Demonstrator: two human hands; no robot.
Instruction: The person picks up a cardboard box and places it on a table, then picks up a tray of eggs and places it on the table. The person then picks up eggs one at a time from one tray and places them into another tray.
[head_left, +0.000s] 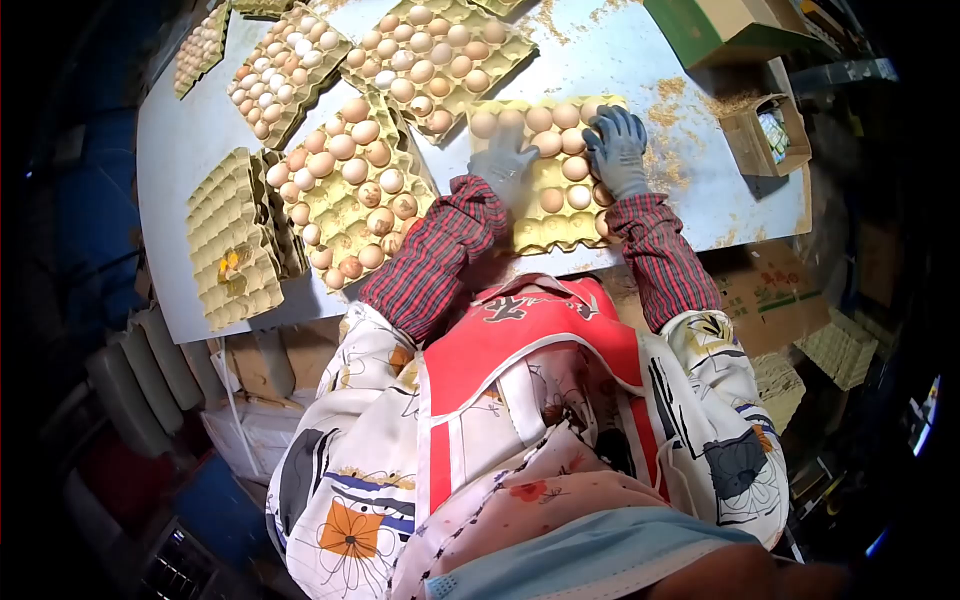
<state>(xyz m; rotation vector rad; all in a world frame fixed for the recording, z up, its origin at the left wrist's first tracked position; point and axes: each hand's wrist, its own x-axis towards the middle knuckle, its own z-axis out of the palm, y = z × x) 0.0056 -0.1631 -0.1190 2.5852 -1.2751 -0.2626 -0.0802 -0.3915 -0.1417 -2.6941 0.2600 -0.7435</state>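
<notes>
Left grip (503,165): blurred; opening and hold cannot be told. Right grip (620,155): fingers part-bent over brown eggs (575,168), hold hidden. Beneath both: yellow moulded-pulp tray (555,238), part-filled (vacant cups bodyward of left grip).

A pale blue table (160,240) stands in dim surroundings.

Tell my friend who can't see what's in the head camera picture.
A person's gloved left hand and right hand are over a partly filled egg tray. More egg-filled trays lie to the left on a pale blue table, beside an eggless tray with a yolk-like orange smear.
</notes>
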